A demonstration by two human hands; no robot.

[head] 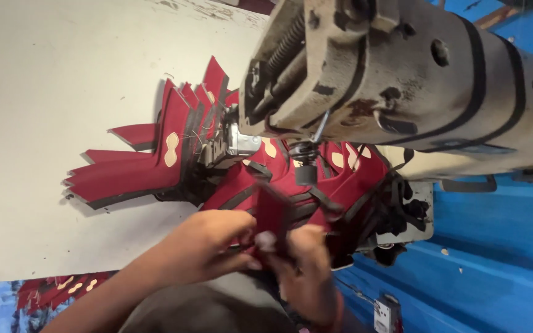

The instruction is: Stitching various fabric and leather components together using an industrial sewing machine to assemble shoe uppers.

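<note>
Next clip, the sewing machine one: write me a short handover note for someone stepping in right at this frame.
Left hand: pinching the near end of a red piece with dark trim, just in front of the needle area.
Right hand: gripping the same piece from the other side, fingers closed on it.
Things: sewing machine sits over the work; its presser foot is just beyond the held piece. A chain of similar red pieces fans out on the white table behind the machine. More red pieces lie lower left.
Done: the fanned pieces appear to have passed the machine.
Left: the held piece is not yet under the foot.
</note>
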